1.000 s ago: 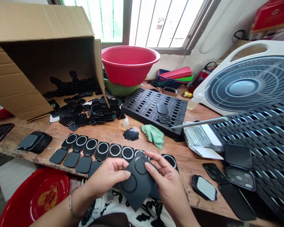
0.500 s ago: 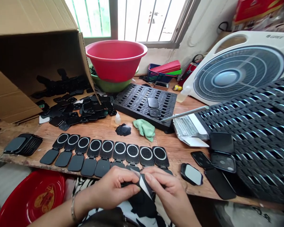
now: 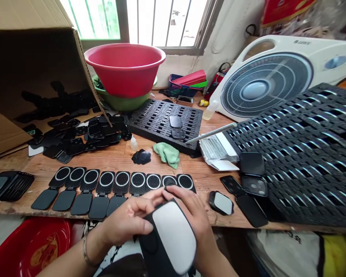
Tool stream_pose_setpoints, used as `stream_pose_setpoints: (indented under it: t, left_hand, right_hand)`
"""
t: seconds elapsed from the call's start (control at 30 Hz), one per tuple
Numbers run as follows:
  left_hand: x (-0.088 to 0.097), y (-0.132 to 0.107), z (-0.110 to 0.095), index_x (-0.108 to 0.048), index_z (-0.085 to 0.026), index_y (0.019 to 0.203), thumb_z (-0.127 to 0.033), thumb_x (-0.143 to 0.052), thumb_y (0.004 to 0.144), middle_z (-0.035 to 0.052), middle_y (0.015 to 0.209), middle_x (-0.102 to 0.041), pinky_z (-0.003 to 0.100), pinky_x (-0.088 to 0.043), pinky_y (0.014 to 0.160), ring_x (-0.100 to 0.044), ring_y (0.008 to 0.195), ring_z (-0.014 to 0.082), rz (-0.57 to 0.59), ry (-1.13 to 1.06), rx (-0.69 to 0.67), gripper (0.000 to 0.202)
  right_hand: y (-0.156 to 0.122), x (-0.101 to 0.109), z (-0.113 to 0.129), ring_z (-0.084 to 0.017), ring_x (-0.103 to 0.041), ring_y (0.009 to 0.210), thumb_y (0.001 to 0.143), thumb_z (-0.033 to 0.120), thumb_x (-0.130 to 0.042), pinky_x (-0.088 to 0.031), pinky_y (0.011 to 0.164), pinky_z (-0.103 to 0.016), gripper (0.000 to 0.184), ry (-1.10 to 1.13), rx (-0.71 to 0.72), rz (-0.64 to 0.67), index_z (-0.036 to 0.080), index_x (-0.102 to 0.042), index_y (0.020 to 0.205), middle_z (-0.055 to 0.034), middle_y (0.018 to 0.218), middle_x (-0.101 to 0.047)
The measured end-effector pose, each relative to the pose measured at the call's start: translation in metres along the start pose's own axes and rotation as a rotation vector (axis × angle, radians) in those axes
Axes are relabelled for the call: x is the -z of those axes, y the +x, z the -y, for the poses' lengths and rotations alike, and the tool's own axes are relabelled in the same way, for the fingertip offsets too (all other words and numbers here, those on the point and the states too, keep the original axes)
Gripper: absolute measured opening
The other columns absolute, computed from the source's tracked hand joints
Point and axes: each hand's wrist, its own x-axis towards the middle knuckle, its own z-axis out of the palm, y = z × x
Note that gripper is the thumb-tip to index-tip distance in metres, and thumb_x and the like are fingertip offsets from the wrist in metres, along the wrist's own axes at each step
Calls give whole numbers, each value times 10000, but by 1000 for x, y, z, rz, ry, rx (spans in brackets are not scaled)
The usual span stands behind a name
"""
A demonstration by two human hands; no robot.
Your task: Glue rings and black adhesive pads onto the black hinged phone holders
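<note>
Wooden surface (image 3: 190, 165) under a barred window (image 3: 145, 23) carries a row of hinged black plates (image 3: 106, 181). Nearer the person than that row, left hand (image 3: 127, 223) and right hand (image 3: 197, 219), close together, grip a dark sheet (image 3: 158, 256). Its rounded white patch (image 3: 175, 234), earlier just a sliver, now shows broadly, so peeling seems well along.

White fan (image 3: 266, 79): brand "GREE" (image 3: 301, 42) on its top edge, upper right of the frame.
Red basin (image 3: 56, 227): gold emblem (image 3: 44, 252), lower left, too blurred to read.
Pale bag (image 3: 276, 248): dark marks (image 3: 294, 237), lower right, illegible.
</note>
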Motion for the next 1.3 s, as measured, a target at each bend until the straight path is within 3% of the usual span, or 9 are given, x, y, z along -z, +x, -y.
stream_pose_setpoints:
  t: [0.13,0.3,0.37,0.47,0.53,0.63,0.7,0.87,1.3]
  left_hand:
    - [2,7,-9,-572,-148,653,-254,-725,716,148,1412,-549,458,-351,1063,-539,1252,354,9,68,46,196]
    - [-7,24,-23,-537,-168,692,-223,-650,750,151,1417,-556,447,-383,1041,-529,1277,338,130,296,136,139]
    - [-16,33,-24,-541,-182,712,-230,-626,778,139,1468,-510,463,-335,1095,-425,1387,333,77,381,185,117]
    - [-32,45,-18,-573,-191,746,-200,-577,817,136,1526,-435,470,-297,1139,-265,1482,303,27,669,259,72]
    - [-44,52,-10,-600,-188,796,-167,-533,841,149,1524,-433,436,-346,1129,-271,1480,279,149,833,258,83]
    - [-63,64,7,-642,-143,922,-163,-493,876,224,1513,-412,422,-361,1139,-296,1463,298,350,1066,218,158]
    - [-72,71,17,-652,-83,997,-188,-490,892,290,1515,-359,479,-314,1165,-275,1457,361,388,1230,233,219]
    - [-77,82,34,-631,20,1123,-219,-513,889,350,1527,-257,577,-279,1157,-204,1453,439,402,1411,270,355]
    - [-79,85,35,-662,21,1092,-208,-546,864,341,1504,-301,553,-317,1146,-286,1422,452,401,1482,238,343]
  right_hand:
    - [13,16,-12,-237,-650,1111,893,241,-604,-535,913,-343,326,145,-257,106,272,-675,1210,-77,1205,-690]
    - [36,56,-29,-212,-683,900,883,302,-637,-538,802,-298,144,293,-382,367,225,-741,820,-58,890,-729]
    - [39,69,-36,-218,-664,892,880,330,-640,-527,795,-311,164,292,-439,291,220,-716,785,-63,877,-714]
    - [39,82,-60,-200,-637,835,848,401,-676,-513,748,-309,180,257,-595,-16,222,-697,839,-53,876,-690]
    - [37,81,-84,-165,-612,743,784,430,-738,-498,671,-280,236,347,-749,-53,212,-684,856,-30,820,-669]
    - [35,65,-118,-104,-547,586,640,406,-843,-439,548,-231,356,638,-986,175,183,-654,842,15,705,-626]
    - [33,51,-132,-64,-475,494,592,384,-865,-370,481,-199,396,750,-1074,274,168,-640,836,47,629,-589]
    - [28,33,-140,-32,-385,399,587,370,-842,-251,408,-181,366,773,-1101,314,152,-640,801,62,544,-570]
    - [28,24,-141,-38,-373,361,590,359,-819,-220,370,-187,310,738,-1110,299,162,-643,751,58,506,-560]
